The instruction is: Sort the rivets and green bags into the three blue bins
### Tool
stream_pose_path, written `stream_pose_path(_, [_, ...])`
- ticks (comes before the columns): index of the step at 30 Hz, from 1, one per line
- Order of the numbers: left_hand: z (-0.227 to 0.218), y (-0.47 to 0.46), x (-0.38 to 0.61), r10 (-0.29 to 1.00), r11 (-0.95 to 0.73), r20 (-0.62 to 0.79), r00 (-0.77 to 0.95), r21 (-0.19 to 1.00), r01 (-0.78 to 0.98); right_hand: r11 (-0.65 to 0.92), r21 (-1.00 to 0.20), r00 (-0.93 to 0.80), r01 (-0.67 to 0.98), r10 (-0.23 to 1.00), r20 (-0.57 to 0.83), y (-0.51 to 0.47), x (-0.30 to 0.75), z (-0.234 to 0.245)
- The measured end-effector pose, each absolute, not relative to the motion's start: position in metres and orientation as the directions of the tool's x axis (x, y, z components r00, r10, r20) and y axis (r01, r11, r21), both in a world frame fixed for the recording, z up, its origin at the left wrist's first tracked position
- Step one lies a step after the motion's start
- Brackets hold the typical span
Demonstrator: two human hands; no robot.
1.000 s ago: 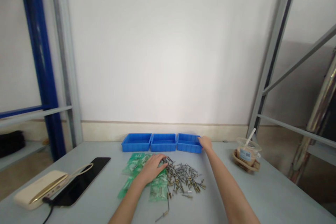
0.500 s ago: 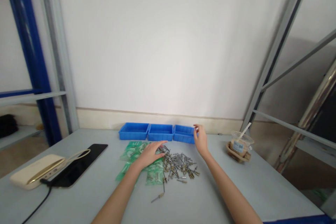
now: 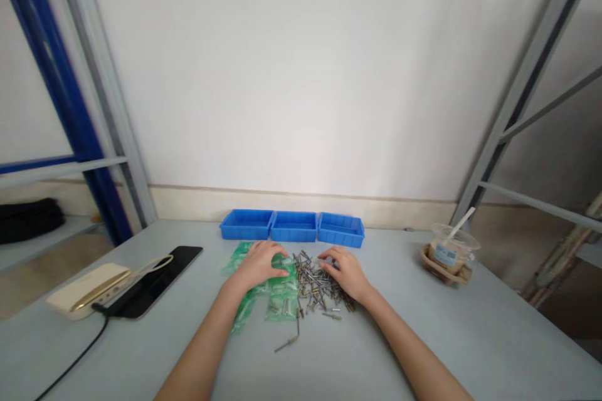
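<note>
My left hand [image 3: 262, 266] rests over green-tinted plastic bags [image 3: 282, 301], thumb and fingers apart, with nothing visible in its grasp. The bags hold small metal pieces. To their right lies a loose pile of small metal pins [image 3: 313, 288], thin silvery shanks with thicker, brass-coloured parts. My right hand [image 3: 345, 272] is over the right side of this pile, fingers curved and thumb apart; it covers some pins, and whether its fingertips touch any I cannot tell. Several stray pins lie at the near edge, one pin [image 3: 286, 343] farthest out.
Behind the pile, three blue trays stand in a row: a left tray [image 3: 247, 235], a middle tray [image 3: 294, 236] and a right tray [image 3: 341, 238]. A black tablet [image 3: 155, 291] and a cream device [image 3: 89, 288] with cables lie left. A plastic cup [image 3: 446, 254] in a cardboard holder stands right.
My right hand has come from the right tray back toward me and left, onto the pin pile. My left hand has shifted slightly left over the green bags. The camera view has shifted a little.
</note>
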State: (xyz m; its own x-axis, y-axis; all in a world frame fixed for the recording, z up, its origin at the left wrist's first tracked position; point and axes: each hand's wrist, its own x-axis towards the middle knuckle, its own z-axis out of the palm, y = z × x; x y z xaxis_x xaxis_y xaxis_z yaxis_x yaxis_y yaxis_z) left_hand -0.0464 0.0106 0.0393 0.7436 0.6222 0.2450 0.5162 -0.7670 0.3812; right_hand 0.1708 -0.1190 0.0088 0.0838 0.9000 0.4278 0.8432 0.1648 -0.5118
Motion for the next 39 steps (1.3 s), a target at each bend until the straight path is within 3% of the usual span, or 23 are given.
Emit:
stream_pose_path(6, [0.031, 0.017, -0.043, 0.59, -0.788, 0.268, 0.761, 0.397, 0.471, 0.141, -0.607, 0.092, 0.782, 0.937, 0.336, -0.12, 0.186, 0.007])
stream_pose_path(17, [0.035, 0.0, -0.029, 0.574, -0.818, 0.429, 0.698, 0.264, 0.511, 0.118, -0.383, 0.062, 0.916, 0.902, 0.426, -0.12, 0.17, 0.003])
stream_pose_path(19, [0.036, -0.004, -0.028, 0.628, -0.777, 0.461, 0.628, 0.316, 0.545, 0.105, -0.335, 0.052, 0.936, 0.902, 0.428, -0.12, 0.169, 0.003])
stream_pose_path(22, [0.035, -0.005, -0.025, 0.719, -0.694, 0.462, 0.519, 0.509, 0.509, 0.09, -0.306, 0.052, 0.948, 0.902, 0.428, -0.122, 0.169, 0.002])
stream_pose_path(25, [0.031, -0.002, -0.02, 0.804, -0.547, 0.386, 0.451, 0.778, 0.308, 0.11, -0.411, 0.093, 0.905, 0.891, 0.444, -0.123, 0.167, 0.005])
stream_pose_path(28, [0.026, -0.001, -0.011, 0.832, -0.366, 0.29, 0.473, 0.928, 0.074, 0.166, -0.633, 0.151, 0.757, 0.897, 0.416, -0.123, 0.162, 0.007])
stream_pose_path(31, [0.022, -0.007, -0.004, 0.817, -0.272, 0.253, 0.519, 0.961, -0.041, 0.234, -0.849, 0.175, 0.473, 0.92, 0.351, -0.118, 0.156, 0.005])
stream_pose_path(34, [0.02, -0.015, 0.001, 0.783, -0.242, 0.226, 0.58, 0.969, -0.05, 0.272, -0.926, 0.255, 0.263, 0.906, 0.339, -0.11, 0.155, -0.001])
stream_pose_path(39, [0.023, -0.021, 0.001, 0.684, -0.464, 0.338, 0.646, 0.886, 0.028, 0.294, -0.927, 0.315, 0.234, 0.879, 0.358, -0.107, 0.158, -0.001])
